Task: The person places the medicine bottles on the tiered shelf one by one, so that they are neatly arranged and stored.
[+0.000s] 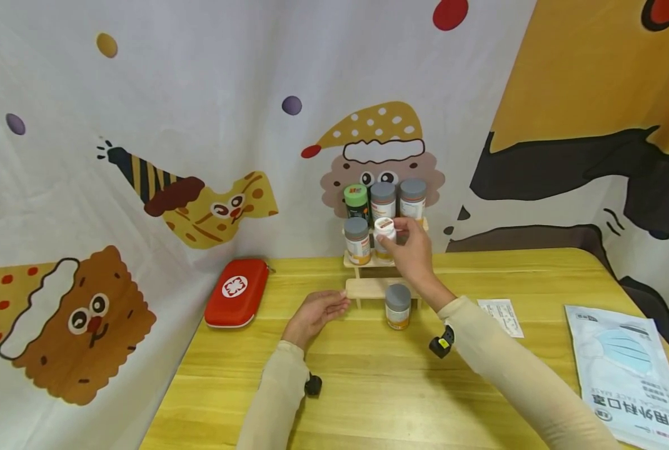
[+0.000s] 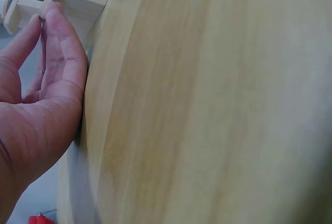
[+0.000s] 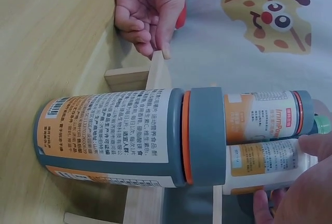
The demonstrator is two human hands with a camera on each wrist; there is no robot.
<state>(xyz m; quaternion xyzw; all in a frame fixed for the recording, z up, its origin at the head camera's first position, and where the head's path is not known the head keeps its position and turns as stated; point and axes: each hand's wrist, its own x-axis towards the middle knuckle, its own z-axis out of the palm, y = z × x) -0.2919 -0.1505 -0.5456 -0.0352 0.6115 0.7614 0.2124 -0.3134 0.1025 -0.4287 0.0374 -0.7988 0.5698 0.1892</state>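
My right hand [image 1: 417, 255] holds a white bottle [image 1: 384, 230] between thumb and fingers at the middle step of a small wooden tiered rack [image 1: 368, 288]. In the right wrist view this white bottle [image 3: 264, 164] is upright beside a grey-lidded one; whether its base rests fully on the step is hard to tell. My left hand [image 1: 316, 314] pinches the left end of the rack's lowest step, as the left wrist view also shows with the hand [image 2: 49, 84] at the wood. A grey-lidded supplement bottle [image 1: 397, 307] stands on the table before the rack.
Another grey-lidded bottle [image 1: 358, 242] occupies the middle step. On the top step are a green-lidded bottle [image 1: 357, 201] and two grey-lidded ones. A red zip case [image 1: 236, 292] lies left, a paper slip [image 1: 501, 317] and mask packet [image 1: 627, 369] right. A printed curtain [image 1: 227, 75] hangs behind.
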